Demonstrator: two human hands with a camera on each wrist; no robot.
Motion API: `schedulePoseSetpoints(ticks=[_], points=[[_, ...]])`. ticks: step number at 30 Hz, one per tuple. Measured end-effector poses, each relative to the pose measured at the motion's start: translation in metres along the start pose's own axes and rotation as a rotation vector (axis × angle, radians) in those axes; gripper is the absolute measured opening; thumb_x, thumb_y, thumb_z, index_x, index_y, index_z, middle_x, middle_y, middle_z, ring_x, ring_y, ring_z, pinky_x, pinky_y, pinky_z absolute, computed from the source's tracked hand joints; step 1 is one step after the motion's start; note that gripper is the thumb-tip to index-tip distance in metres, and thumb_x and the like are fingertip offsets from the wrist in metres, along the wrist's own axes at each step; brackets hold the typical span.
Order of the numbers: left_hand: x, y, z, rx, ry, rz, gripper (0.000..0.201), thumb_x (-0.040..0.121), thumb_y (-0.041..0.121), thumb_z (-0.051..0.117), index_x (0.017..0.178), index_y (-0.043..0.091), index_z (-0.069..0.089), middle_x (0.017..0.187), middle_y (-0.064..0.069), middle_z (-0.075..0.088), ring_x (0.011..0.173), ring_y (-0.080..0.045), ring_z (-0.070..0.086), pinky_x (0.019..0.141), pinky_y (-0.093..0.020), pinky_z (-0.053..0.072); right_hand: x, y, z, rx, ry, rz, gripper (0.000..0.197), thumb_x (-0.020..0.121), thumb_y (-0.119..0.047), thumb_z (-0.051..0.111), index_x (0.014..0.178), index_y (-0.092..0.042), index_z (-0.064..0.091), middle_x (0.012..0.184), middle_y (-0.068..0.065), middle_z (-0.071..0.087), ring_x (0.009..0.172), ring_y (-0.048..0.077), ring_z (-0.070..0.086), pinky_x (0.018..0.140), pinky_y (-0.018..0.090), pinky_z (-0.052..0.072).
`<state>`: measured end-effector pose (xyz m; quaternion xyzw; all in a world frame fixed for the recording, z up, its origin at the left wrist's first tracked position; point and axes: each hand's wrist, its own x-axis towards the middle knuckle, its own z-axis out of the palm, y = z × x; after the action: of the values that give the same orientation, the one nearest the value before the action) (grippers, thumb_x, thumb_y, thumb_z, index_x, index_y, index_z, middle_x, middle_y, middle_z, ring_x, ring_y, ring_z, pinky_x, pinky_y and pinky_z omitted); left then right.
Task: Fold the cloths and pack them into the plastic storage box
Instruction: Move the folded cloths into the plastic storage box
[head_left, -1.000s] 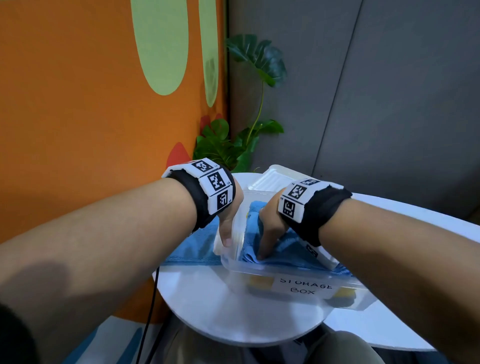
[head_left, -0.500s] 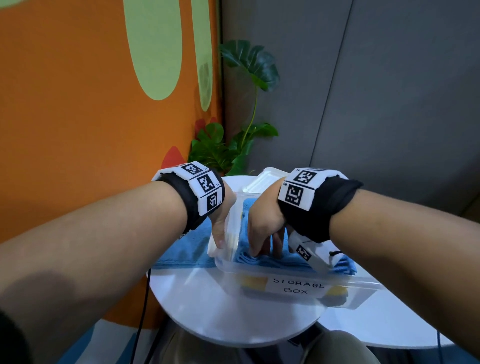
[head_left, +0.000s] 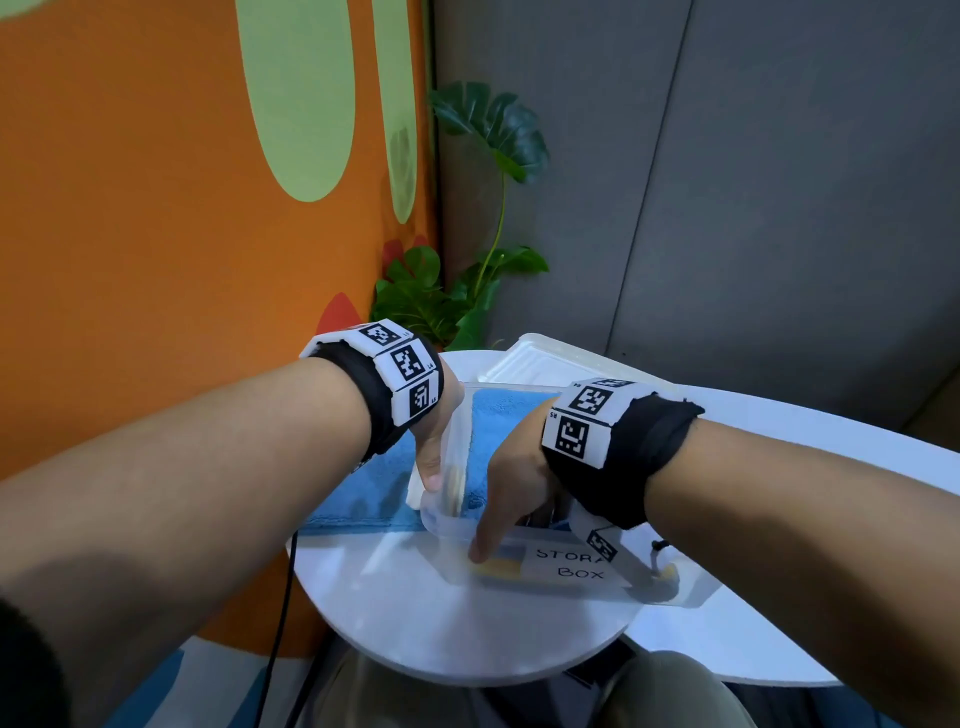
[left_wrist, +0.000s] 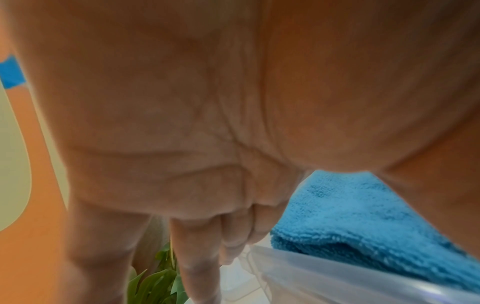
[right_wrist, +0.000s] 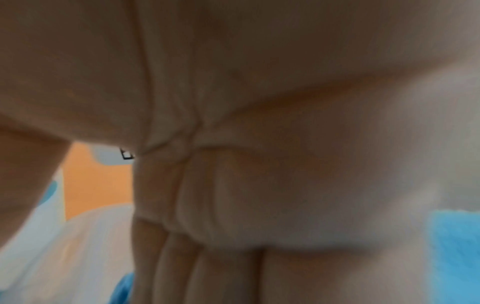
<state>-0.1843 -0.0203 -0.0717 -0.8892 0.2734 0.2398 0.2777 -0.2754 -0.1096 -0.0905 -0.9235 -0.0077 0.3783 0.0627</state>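
The plastic storage box (head_left: 545, 566) stands on the round white table (head_left: 415, 623), its near wall bearing a hand-written label, and a blue cloth (head_left: 498, 415) lies folded inside it, filling the far part of the box beyond the right hand (head_left: 506, 483). Something yellow shows through the clear wall low down, just under that hand's fingertips; it may be another cloth already packed, but the wall blurs it too much to say. The right hand reaches down inside the box with its fingers straight, pressing toward the near wall and holding nothing, so it seems to be tucking the contents flat. The left hand (head_left: 434, 457) sits at the box's left rim, thumb over the edge; whether its fingers clamp the wall or merely rest against it cannot be told, since the head view hides them and the left wrist view shows only loosely hanging fingers beside the rim. Outside that hand, on the table and touching the box's left side, lies a second blue cloth (head_left: 363, 483), spread out rather than folded small. Beyond the box rests its white lid (head_left: 524, 358). By this showing, at least one cloth is packed and being settled; the outside cloth has yet to be folded and put in.
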Motion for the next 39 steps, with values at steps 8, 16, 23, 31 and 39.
schedulePoseSetpoints(ticks=[8, 16, 23, 31, 39], points=[[-0.004, 0.004, -0.003, 0.062, 0.014, -0.025, 0.128, 0.042, 0.076, 0.078, 0.147, 0.017, 0.033, 0.138, -0.009, 0.053, 0.123, -0.031, 0.052, 0.101, -0.045, 0.044, -0.013, 0.02, -0.029, 0.144, -0.021, -0.04, 0.017, 0.093, -0.025, 0.059, 0.088, -0.009, 0.061, 0.079, 0.006, 0.06, 0.058, 0.016, 0.06, 0.047, 0.017, 0.051], [-0.002, 0.003, -0.001, 0.037, 0.006, -0.003, 0.119, 0.052, 0.066, 0.082, 0.147, 0.014, 0.032, 0.139, -0.007, 0.052, 0.124, -0.029, 0.051, 0.102, -0.043, 0.043, 0.002, 0.044, -0.02, -0.026, -0.258, 0.064, 0.035, 0.094, -0.007, 0.054, 0.127, 0.005, 0.055, 0.118, 0.022, 0.063, 0.087, 0.023, 0.064, 0.095, 0.034, 0.048], [0.0, 0.003, 0.0, 0.052, 0.008, -0.004, 0.118, 0.055, 0.067, 0.08, 0.148, 0.015, 0.029, 0.139, -0.007, 0.051, 0.124, -0.029, 0.051, 0.1, -0.04, 0.044, 0.004, 0.051, -0.013, 0.022, -0.318, 0.043, 0.039, 0.095, 0.003, 0.04, 0.131, -0.003, 0.054, 0.107, 0.012, 0.068, 0.078, 0.013, 0.064, 0.081, 0.017, 0.048], [0.0, 0.003, 0.0, 0.04, -0.004, 0.003, 0.114, 0.056, 0.063, 0.082, 0.148, 0.016, 0.031, 0.138, -0.007, 0.053, 0.123, -0.028, 0.052, 0.1, -0.04, 0.044, -0.03, 0.052, -0.039, -0.31, -0.069, 0.223, 0.028, 0.077, -0.03, 0.078, 0.097, -0.012, 0.072, 0.061, -0.008, 0.062, 0.067, 0.019, 0.054, 0.057, 0.024, 0.041], [0.001, 0.003, 0.0, 0.029, -0.008, 0.0, 0.115, 0.059, 0.062, 0.08, 0.15, 0.016, 0.026, 0.141, -0.007, 0.05, 0.125, -0.028, 0.05, 0.098, -0.038, 0.044, -0.028, 0.054, -0.023, -0.591, -0.066, 0.245, 0.075, 0.075, -0.047, 0.074, 0.138, -0.025, 0.042, 0.13, -0.004, 0.056, 0.1, 0.021, 0.051, 0.084, 0.033, 0.038]])
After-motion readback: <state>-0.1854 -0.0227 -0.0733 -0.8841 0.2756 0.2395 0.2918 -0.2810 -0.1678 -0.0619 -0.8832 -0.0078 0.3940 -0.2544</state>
